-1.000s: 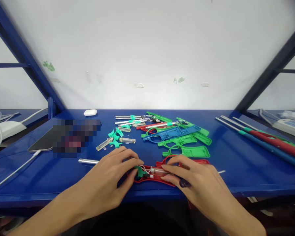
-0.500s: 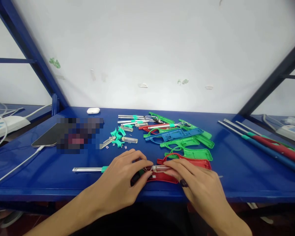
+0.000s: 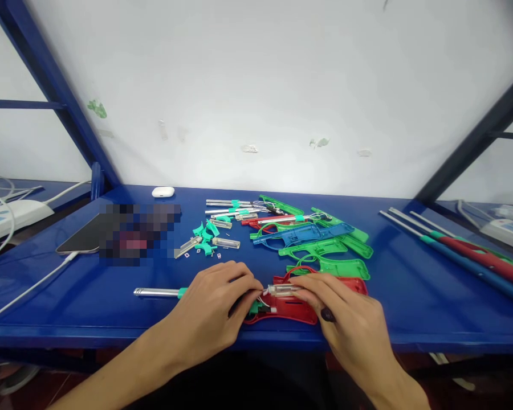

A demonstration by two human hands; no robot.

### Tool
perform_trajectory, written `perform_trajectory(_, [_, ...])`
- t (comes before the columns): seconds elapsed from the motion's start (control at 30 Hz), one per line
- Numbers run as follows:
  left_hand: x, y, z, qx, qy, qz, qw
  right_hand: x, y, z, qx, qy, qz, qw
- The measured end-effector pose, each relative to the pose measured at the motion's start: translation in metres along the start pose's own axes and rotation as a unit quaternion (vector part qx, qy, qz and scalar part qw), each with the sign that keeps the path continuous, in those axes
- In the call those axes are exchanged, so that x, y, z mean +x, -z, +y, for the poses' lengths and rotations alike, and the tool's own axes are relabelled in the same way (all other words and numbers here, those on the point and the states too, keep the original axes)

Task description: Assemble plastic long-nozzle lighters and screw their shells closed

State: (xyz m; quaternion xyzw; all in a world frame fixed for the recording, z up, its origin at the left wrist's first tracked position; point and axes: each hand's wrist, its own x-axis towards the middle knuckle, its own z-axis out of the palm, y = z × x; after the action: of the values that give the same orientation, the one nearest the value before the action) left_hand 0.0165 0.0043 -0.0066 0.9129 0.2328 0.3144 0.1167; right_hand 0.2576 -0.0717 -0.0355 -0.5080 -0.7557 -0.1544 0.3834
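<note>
My right hand (image 3: 346, 310) is closed on a clear plastic lighter fuel tank (image 3: 281, 290), held by its right end just over a red lighter handle shell (image 3: 297, 310). At the tank's left end, my left hand (image 3: 218, 307) is closed, thumb and forefinger pinched by thin white wires; what lies between the fingertips is too small to make out. A silver lighter barrel (image 3: 156, 292) with a green collar sticks out left from under my left hand. Below its fingertips, a green trigger piece (image 3: 255, 308) and a black part show inside the red shell.
Behind my hands lie green shells (image 3: 344, 266), a blue shell (image 3: 297, 234), several metal barrels with wires (image 3: 228, 203), green triggers (image 3: 205, 233) and clear tanks (image 3: 226, 243). Assembled lighters (image 3: 465, 256) lie at right. A phone (image 3: 83, 233) on a cable and a white case (image 3: 163, 192) sit left.
The barrel has shifted slightly right. My fingertips have parted a little from each other, and more of the clear tank, green trigger piece and red shell now shows between them.
</note>
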Motion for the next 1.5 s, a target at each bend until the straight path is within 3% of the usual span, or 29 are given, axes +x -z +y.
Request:
perform_trajectory(0.13, [-0.001,0.000,0.000,0.016,-0.003,0.004,1.000,-0.003,0.001,0.002,-0.010,-0.013,0.002,1.000])
perform_trajectory(0.33, [-0.005,0.000,-0.005,0.020,0.003,0.028,0.999,0.001,0.008,0.006,-0.036,-0.026,0.063,0.997])
perform_trajectory(0.57, [-0.004,-0.001,0.001,0.060,-0.031,0.076,0.995,-0.001,0.006,0.006,-0.066,0.008,0.045,0.997])
perform_trajectory(0.8, [0.004,0.007,0.004,-0.050,-0.029,0.132,0.990,0.017,0.008,-0.007,-0.057,0.045,0.045,0.996])
perform_trajectory(0.97, [0.002,0.021,0.002,-0.098,0.010,0.105,0.990,0.038,0.010,-0.004,0.028,0.089,0.028,0.995])
perform_trajectory(1.1, [-0.003,0.041,-0.019,0.056,0.050,0.064,0.995,0.051,0.005,-0.001,0.067,0.052,0.028,0.996])
perform_trajectory(1.2, [-0.005,0.055,-0.040,0.141,0.074,0.033,0.987,0.067,-0.005,-0.004,0.026,0.005,-0.039,0.999])
perform_trajectory(1.3, [-0.005,0.062,-0.053,0.194,0.086,0.011,0.977,0.087,-0.019,-0.009,-0.011,0.016,-0.132,0.991])
perform_trajectory(1.4, [-0.004,0.062,-0.059,0.234,0.094,0.004,0.968,0.101,-0.027,-0.014,-0.018,0.029,-0.170,0.985])
perform_trajectory(1.5, [-0.005,0.060,-0.059,0.252,0.098,0.009,0.963,0.098,-0.019,-0.018,-0.016,0.030,-0.182,0.983])
